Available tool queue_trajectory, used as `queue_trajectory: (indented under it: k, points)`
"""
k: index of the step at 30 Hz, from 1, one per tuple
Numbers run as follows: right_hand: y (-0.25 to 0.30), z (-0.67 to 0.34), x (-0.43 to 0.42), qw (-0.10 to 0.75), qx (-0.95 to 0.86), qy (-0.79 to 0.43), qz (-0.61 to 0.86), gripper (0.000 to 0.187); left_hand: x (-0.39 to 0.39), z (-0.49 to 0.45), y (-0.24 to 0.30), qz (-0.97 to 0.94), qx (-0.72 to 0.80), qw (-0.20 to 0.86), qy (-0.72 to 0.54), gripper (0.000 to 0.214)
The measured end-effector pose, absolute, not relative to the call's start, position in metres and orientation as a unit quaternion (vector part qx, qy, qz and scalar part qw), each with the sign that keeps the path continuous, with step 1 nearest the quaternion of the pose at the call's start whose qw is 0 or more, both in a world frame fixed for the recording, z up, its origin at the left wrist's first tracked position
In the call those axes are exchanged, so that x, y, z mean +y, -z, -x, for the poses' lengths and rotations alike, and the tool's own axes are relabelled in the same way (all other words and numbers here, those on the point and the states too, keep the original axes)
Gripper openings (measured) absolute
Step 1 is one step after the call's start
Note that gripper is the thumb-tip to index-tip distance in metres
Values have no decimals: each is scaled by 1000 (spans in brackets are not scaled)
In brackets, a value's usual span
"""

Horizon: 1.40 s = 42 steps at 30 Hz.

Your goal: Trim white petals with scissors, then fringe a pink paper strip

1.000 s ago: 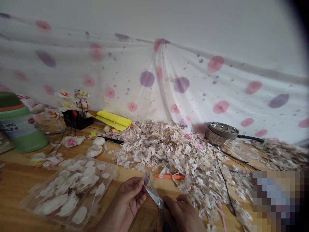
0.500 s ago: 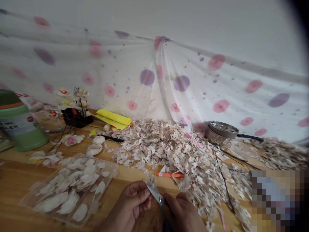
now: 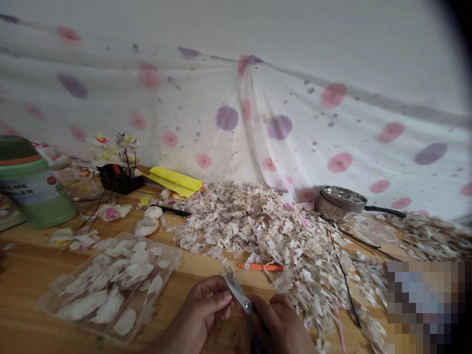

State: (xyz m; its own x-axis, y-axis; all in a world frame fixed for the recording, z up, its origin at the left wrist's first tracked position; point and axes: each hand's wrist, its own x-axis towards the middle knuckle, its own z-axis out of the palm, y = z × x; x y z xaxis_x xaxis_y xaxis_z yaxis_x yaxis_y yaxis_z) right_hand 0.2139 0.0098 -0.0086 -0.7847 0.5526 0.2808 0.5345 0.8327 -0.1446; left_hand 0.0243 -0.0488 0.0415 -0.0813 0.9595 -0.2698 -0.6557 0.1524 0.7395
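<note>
At the bottom centre my left hand pinches a small pale petal piece between thumb and fingers. My right hand grips a pair of scissors, whose silver blades point up and left and meet the petal piece. Left of my hands lies a clear plastic tray filled with several white cut petals. A big heap of pale petal scraps spreads over the wooden table behind and to the right of my hands.
An orange pen lies at the heap's near edge, a black pen further back. A green container stands far left, beside a black pot of artificial flowers. Yellow folded paper and a steel pan sit by the flowered curtain.
My hands have dropped slightly toward the table's near edge. The scissor blades have closed in on the petal piece. The view has shifted a little.
</note>
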Motion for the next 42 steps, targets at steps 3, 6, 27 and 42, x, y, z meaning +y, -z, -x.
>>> queue_trajectory:
  k: [3,6,27,42]
  points:
    - [8,-213,9,162,-944,-27,287,33,-48,-24,-42,-202,396,641,-625,27]
    - [8,-214,9,163,-943,-31,289,36,-48,-23,-40,-206,401,636,-627,28]
    - [-5,-216,7,94,-939,-117,310,27,-48,-24,-39,-181,411,630,-634,32]
    - [-4,-217,4,77,-922,-138,352,39,-49,-20,-41,-189,405,629,-636,22]
